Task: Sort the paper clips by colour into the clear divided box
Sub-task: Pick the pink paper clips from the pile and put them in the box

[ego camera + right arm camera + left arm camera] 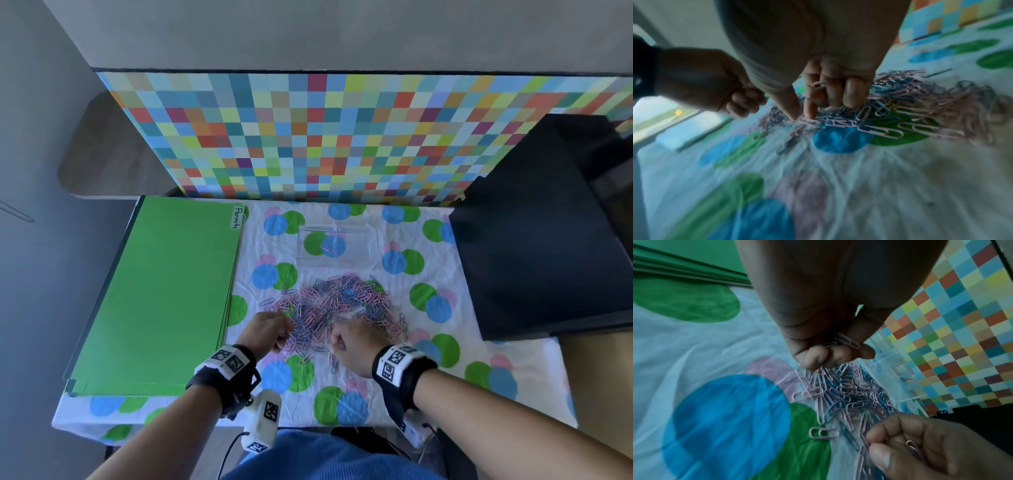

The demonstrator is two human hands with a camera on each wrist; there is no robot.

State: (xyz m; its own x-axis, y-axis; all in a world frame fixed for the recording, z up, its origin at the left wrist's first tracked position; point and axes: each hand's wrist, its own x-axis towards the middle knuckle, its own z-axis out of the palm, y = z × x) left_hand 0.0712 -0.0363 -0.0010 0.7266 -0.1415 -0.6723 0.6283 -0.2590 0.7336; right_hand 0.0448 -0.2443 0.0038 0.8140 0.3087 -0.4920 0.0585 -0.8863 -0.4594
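Note:
A heap of pink and blue paper clips (pixel 337 305) lies on the dotted cloth, in front of the clear divided box (pixel 337 245), which holds one clip (pixel 326 247). My left hand (pixel 274 330) hovers at the heap's near left edge, fingers curled round pink clips (pixel 849 341). My right hand (pixel 349 337) sits at the near right edge. Its curled fingers keep a pink clip (pixel 818 84) in the palm, while thumb and forefinger pinch another pink clip (pixel 807 121) on the cloth.
A stack of green folders (pixel 164 294) labelled "Permits" lies left of the heap. A black box (pixel 548 246) stands at the right. A chequered multicolour panel (pixel 325 137) rises behind the cloth-covered table (pixel 428 377).

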